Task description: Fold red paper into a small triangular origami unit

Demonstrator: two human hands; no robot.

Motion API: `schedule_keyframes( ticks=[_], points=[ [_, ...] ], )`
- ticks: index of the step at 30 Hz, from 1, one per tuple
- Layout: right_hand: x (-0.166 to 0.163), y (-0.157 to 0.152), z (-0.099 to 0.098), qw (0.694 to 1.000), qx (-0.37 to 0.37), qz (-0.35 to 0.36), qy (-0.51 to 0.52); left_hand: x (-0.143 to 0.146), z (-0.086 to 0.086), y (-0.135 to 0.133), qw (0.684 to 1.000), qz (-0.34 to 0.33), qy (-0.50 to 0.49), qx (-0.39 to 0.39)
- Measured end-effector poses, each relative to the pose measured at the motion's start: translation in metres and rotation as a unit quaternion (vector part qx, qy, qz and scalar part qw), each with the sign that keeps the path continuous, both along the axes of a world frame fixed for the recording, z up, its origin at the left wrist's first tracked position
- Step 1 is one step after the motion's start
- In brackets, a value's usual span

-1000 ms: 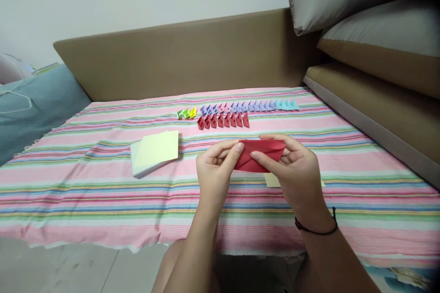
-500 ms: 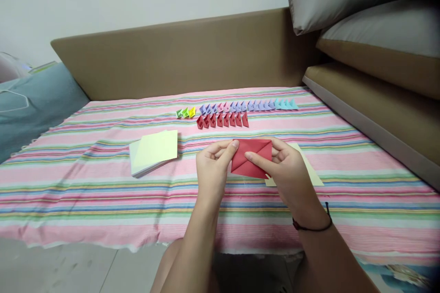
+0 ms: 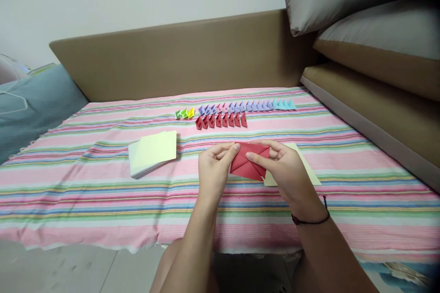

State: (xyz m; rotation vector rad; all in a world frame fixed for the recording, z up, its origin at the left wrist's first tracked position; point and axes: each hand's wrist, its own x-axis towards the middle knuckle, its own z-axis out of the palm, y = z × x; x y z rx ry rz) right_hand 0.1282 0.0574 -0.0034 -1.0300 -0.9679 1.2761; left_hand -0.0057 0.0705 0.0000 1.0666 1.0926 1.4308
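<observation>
Between my two hands is a folded red sheet of origami paper (image 3: 248, 167), its diagonal creases facing up. My left hand (image 3: 216, 162) pinches its upper left corner with the thumb on top. My right hand (image 3: 282, 165) grips its right side, the thumb pressed on the middle and the other fingers partly hidden behind. A pale yellow sheet (image 3: 307, 171) lies on the cloth under and beside my right hand. Beyond my hands stand a row of red folded paper boats (image 3: 225, 121) and a longer row of purple, pink and blue ones (image 3: 254, 106).
A stack of paper (image 3: 154, 151) with a yellow sheet on top lies to the left. Three green and yellow paper boats (image 3: 184, 113) stand by the rows. The striped cloth (image 3: 103, 183) covers the sofa seat. Cushions (image 3: 374, 50) are piled on the right, before a brown backrest (image 3: 178, 57).
The red paper has tilted slightly, and its right side now looks bent under my right hand. Both hands keep their hold. The view has shifted a little.
</observation>
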Motion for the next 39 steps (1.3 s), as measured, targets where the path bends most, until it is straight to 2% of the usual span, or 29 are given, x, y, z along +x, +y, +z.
schedule_keyframes(
  ticks=[12,18,27,31,36,39],
  points=[
    [0.015,0.004,0.0,0.998,0.014,-0.033,-0.043,-0.005,0.001,0.002,1.0,-0.011,0.026,-0.002],
    [0.019,0.005,0.002,1.0,-0.001,-0.011,-0.007,-0.006,0.002,0.002,0.999,-0.011,0.03,-0.004],
    [0.02,0.007,-0.001,1.0,0.007,-0.017,-0.02,-0.006,0.0,0.003,0.999,-0.02,0.025,-0.012],
    [0.016,0.007,0.003,1.0,-0.004,-0.009,0.021,-0.006,-0.001,0.005,0.999,0.026,0.017,-0.015],
    [0.003,0.007,-0.001,0.996,-0.042,0.074,0.029,-0.003,-0.005,0.005,0.998,0.063,-0.01,0.008],
    [-0.003,0.009,-0.007,0.995,-0.049,0.054,0.068,0.0,-0.007,0.006,0.994,0.105,-0.025,0.024]
  ],
)
